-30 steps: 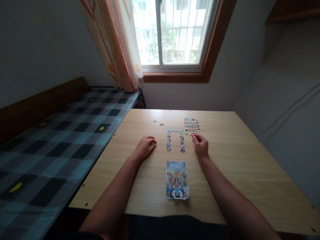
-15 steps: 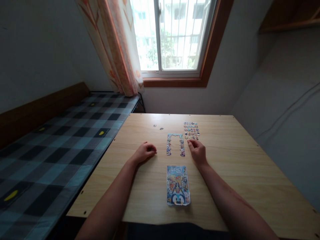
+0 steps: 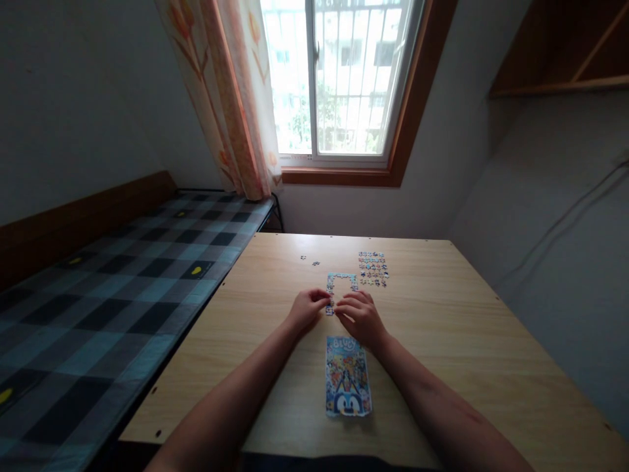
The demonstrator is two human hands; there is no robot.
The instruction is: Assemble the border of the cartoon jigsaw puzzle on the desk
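Observation:
A part-joined jigsaw puzzle [image 3: 343, 276] lies mid-table, its top and two sides forming a frame around bare wood. My left hand [image 3: 309, 309] is at its left side, fingers closed together on that strip. From the right, my right hand [image 3: 362, 318] reaches across the frame's lower part and hides much of its right side. Thumb and fingertips are pinched near the left strip's lower end, apparently on a puzzle piece too small to see clearly. Loose puzzle pieces [image 3: 373, 267] lie in rows behind my right hand. Nearer me is a picture sheet [image 3: 348, 377] lettered "Bluey".
Two stray puzzle pieces [image 3: 316, 263] lie at the table's back left. The wooden table [image 3: 442, 341] borders a bed with a checked cover [image 3: 132, 262] on the left. A window [image 3: 351, 85] and curtain [image 3: 236, 98] are behind; a shelf [image 3: 565, 82] hangs upper right.
My right hand has moved from the loose rows leftward and nearer, onto the puzzle frame. My left hand has moved right to the frame's left side. The view has tilted up.

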